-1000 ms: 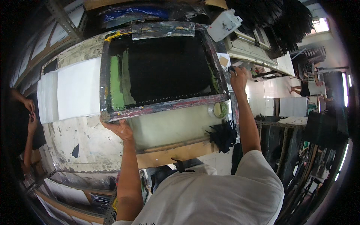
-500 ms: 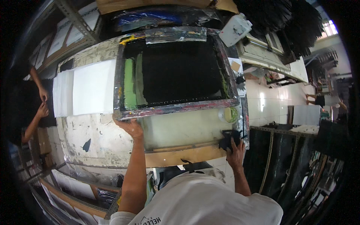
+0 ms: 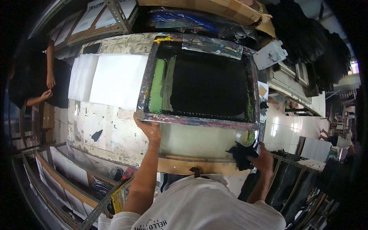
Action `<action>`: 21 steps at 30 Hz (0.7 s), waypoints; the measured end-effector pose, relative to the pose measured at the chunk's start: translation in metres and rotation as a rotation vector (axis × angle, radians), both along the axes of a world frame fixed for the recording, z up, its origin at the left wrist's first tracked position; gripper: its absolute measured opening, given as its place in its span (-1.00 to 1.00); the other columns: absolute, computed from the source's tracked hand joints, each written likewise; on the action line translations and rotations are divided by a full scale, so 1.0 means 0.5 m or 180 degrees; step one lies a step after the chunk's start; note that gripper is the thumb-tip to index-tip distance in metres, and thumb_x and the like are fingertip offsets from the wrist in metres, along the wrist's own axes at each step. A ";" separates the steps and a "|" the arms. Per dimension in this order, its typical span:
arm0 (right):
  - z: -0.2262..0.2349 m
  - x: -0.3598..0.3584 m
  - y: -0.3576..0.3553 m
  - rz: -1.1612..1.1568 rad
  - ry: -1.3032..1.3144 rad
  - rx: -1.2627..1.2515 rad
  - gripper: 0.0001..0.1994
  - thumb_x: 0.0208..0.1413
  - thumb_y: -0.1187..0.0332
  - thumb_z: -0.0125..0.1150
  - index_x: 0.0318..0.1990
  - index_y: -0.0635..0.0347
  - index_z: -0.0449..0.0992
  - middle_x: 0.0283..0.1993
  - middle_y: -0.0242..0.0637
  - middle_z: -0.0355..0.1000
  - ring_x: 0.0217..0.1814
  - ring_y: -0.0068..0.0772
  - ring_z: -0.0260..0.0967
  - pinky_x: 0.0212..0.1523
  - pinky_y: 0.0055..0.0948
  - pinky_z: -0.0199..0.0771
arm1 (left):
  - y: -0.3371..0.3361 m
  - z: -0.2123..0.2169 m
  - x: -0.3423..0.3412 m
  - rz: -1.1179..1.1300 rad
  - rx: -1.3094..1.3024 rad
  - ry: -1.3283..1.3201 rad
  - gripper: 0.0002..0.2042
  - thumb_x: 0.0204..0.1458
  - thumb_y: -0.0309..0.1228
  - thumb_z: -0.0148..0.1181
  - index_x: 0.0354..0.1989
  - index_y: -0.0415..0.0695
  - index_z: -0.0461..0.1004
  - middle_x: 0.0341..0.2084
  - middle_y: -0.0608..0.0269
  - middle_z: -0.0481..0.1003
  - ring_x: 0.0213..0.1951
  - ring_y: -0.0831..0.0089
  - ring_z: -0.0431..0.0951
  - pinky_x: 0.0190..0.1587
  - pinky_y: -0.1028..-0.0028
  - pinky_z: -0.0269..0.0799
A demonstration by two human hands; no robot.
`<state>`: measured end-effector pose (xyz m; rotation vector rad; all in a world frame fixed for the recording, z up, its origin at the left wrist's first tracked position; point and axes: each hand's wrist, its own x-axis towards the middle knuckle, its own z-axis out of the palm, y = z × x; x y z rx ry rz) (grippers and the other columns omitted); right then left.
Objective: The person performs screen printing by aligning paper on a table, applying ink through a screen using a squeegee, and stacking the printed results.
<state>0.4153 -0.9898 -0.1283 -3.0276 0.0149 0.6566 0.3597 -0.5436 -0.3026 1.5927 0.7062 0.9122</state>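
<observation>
A screen-printing frame (image 3: 199, 121) with a paint-stained wooden border lies tilted across the worktable. Its mesh (image 3: 209, 82) is covered in black, with a green strip at the left. My left hand (image 3: 149, 130) grips the frame's near left corner, fingers tucked under the edge. At the table's near right, a crumpled black cloth (image 3: 242, 155) lies beside a small round tub (image 3: 246, 137) with a greenish inside. My right hand (image 3: 263, 159), somewhat blurred, is at the cloth's right edge with fingers apart; its thumb side seems to touch the cloth.
Stacked white sheets (image 3: 119, 80) lie left of the frame on the stained table (image 3: 103, 120). A smudged white container (image 3: 270, 54) stands by the far right corner. Metal racks (image 3: 96, 214) flank the table's near side. Another person's hands (image 3: 49, 86) show at far left.
The whole view has shifted, so the table sits further right. My right hand has moved rightward off the top of the black cloth. My left hand stays on the frame's corner.
</observation>
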 end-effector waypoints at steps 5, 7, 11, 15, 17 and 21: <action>0.118 0.278 0.225 0.0629 -0.1178 0.1187 -0.50 -0.04 0.40 0.37 0.10 0.31 0.43 -0.07 0.12 0.52 -0.03 0.20 0.47 0.00 -0.06 0.45 | -0.018 0.003 0.011 0.0035 -0.0187 -0.0030 0.26 -0.18 0.32 0.32 0.39 -0.34 -0.34 0.27 -0.09 0.05 0.31 0.14 0.10 0.38 0.16 -0.01; 0.025 0.435 0.318 0.1435 -0.1671 0.1842 -0.37 0.00 0.35 0.37 0.25 0.27 0.30 0.12 0.10 0.41 0.15 0.14 0.37 0.14 -0.15 0.38 | -0.016 0.006 0.011 0.0070 -0.0411 0.0000 0.30 -0.26 0.31 0.39 0.39 -0.28 -0.34 0.28 -0.03 0.05 0.30 0.16 0.11 0.38 0.16 0.01; -0.100 0.688 0.499 0.2153 -0.2025 0.1241 -0.10 0.00 0.25 0.42 0.44 0.21 -0.01 0.27 0.07 0.22 0.32 0.14 0.12 0.37 0.02 0.07 | -0.024 0.007 0.016 0.0168 -0.0652 -0.0092 0.33 -0.38 0.31 0.44 0.40 -0.18 -0.30 0.28 0.07 0.07 0.30 0.20 0.13 0.38 0.17 0.04; -0.154 0.773 0.560 0.2407 -0.0979 0.1099 0.04 -0.07 0.24 0.45 0.50 0.11 -0.15 0.38 0.07 0.13 0.41 0.06 0.07 0.34 -0.05 0.08 | -0.023 0.003 0.009 0.0213 -0.0660 -0.0246 0.32 -0.37 0.31 0.45 0.40 -0.18 -0.30 0.28 0.08 0.07 0.29 0.20 0.13 0.37 0.19 0.04; -0.164 0.778 0.564 0.2523 -0.1067 0.0909 0.02 -0.04 0.24 0.43 0.50 0.09 -0.15 0.37 0.07 0.15 0.42 0.07 0.06 0.31 -0.05 0.10 | -0.022 0.007 0.007 0.0122 -0.0627 -0.0124 0.32 -0.37 0.30 0.46 0.40 -0.17 -0.30 0.27 0.08 0.07 0.29 0.20 0.13 0.37 0.19 0.04; -0.124 0.728 0.564 0.2507 -0.0993 0.0646 -0.02 -0.01 0.21 0.40 0.50 -0.02 -0.13 0.34 0.11 0.20 0.41 0.10 0.09 0.27 -0.04 0.10 | -0.015 0.006 0.005 0.0202 -0.0629 -0.0149 0.31 -0.36 0.31 0.45 0.39 -0.21 -0.27 0.26 0.05 0.07 0.29 0.20 0.12 0.37 0.19 0.02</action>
